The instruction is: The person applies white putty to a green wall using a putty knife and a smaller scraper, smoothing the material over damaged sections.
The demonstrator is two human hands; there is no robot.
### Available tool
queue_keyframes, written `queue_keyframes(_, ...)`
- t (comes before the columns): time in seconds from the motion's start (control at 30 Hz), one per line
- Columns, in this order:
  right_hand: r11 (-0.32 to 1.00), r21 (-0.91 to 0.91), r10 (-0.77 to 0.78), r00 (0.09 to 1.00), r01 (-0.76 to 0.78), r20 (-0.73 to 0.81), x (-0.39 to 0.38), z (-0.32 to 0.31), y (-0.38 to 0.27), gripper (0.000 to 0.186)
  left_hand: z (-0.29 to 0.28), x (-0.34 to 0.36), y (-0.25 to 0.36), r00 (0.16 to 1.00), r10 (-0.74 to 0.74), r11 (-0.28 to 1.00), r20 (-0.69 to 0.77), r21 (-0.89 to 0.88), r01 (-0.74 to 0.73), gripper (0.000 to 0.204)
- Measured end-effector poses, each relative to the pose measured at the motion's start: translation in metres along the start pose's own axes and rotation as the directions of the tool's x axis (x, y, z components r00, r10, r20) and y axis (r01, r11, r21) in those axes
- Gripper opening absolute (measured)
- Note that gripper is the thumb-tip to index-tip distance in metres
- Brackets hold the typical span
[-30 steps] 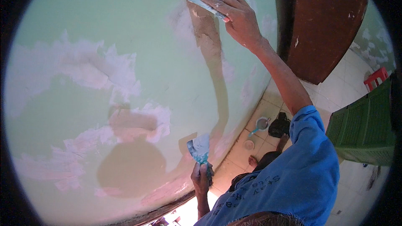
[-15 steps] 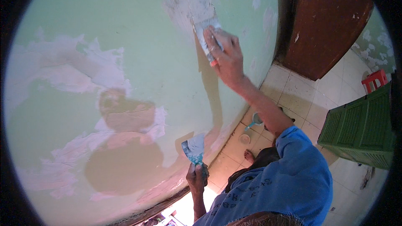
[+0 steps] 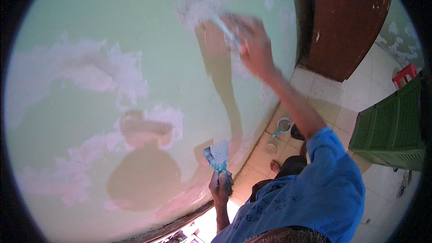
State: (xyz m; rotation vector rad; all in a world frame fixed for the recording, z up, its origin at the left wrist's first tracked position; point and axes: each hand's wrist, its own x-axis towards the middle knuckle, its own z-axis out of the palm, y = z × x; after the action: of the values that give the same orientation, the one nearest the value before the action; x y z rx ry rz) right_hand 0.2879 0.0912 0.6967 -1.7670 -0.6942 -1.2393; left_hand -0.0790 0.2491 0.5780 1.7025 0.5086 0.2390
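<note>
My right hand (image 3: 254, 47), blurred by motion, grips a flat pale scraper (image 3: 225, 31) at the upper middle of the green wall (image 3: 72, 13), near a patch of pale filler (image 3: 193, 6); whether the blade touches the wall is hard to tell. Low in the picture, my left hand (image 3: 219, 186) holds a putty knife (image 3: 216, 155) with a turquoise handle, blade upward and carrying light paste. More white and pinkish filler patches (image 3: 90, 63) spread over the left side of the wall.
A dark brown wooden panel (image 3: 346, 18) stands at upper right. A red plastic stool (image 3: 402, 74) and a green slatted plastic unit (image 3: 382, 126) are at the right. On the tiled floor (image 3: 317, 90) are a small pot (image 3: 283, 125), a shallow container (image 3: 270, 148) and my bare foot (image 3: 275, 165).
My right hand with the scraper went down the wall, then rose again partway with the blade angled differently. My left hand stays low with the putty knife, shifting slightly.
</note>
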Motion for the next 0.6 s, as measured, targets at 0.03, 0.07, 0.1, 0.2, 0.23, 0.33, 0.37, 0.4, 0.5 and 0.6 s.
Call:
queue_keyframes(0.03, 0.993, -0.034, -0.114, 0.993, 0.113, -0.019, 0.037, -0.003, 0.011, 0.060, 0.001, 0.000, 0.003, 1.000, 0.000, 1.000, 0.013, -0.004, 0.000, 0.032)
queue_keyframes(0.07, 0.974, -0.057, -0.223, 0.974, 0.220, -0.039, 0.061, -0.002, 0.014, 0.060, 0.000, -0.002, 0.005, 1.000, -0.009, 1.000, -0.008, 0.008, 0.009, 0.032)
queue_keyframes(0.1, 0.974, -0.027, -0.226, 0.974, 0.226, -0.017, 0.071, -0.001, 0.008, 0.051, 0.000, -0.005, 0.007, 0.999, -0.017, 1.000, -0.030, 0.020, 0.018, 0.032)
queue_keyframes(0.2, 0.969, -0.047, -0.240, 0.970, 0.242, 0.037, 0.072, 0.000, 0.009, 0.043, 0.005, -0.003, 0.005, 0.999, -0.006, 0.999, -0.036, 0.039, 0.008, 0.032)
queue_keyframes(0.23, 0.968, -0.099, -0.229, 0.973, 0.232, 0.039, 0.061, 0.001, 0.015, 0.052, 0.007, -0.003, 0.006, 0.999, 0.002, 0.999, -0.038, 0.047, -0.001, 0.032)
queue_keyframes(0.33, 0.968, -0.147, -0.202, 0.979, 0.202, 0.014, 0.032, 0.005, 0.021, 0.061, 0.008, -0.005, 0.004, 0.999, 0.017, 1.000, -0.027, 0.002, -0.017, 0.032)
queue_keyframes(0.37, 0.971, -0.142, -0.194, 0.981, 0.192, -0.003, 0.023, 0.007, 0.017, 0.061, 0.007, -0.005, 0.003, 1.000, 0.013, 1.000, -0.023, 0.011, -0.013, 0.032)
queue_keyframes(0.4, 0.979, -0.127, -0.164, 0.986, 0.161, -0.007, 0.014, 0.009, 0.013, 0.061, 0.005, -0.005, 0.003, 1.000, 0.009, 1.000, -0.020, 0.020, -0.009, 0.033)
queue_keyframes(0.5, 0.993, -0.092, -0.070, 0.998, 0.069, -0.008, -0.016, 0.015, -0.003, 0.061, 0.005, -0.007, 0.009, 0.999, -0.043, 0.999, -0.017, 0.014, 0.044, 0.033)
queue_keyframes(0.6, 0.998, -0.035, 0.057, 0.998, -0.057, -0.001, -0.046, 0.025, -0.022, 0.063, 0.004, -0.006, 0.010, 0.999, -0.041, 0.999, -0.030, 0.030, 0.042, 0.032)
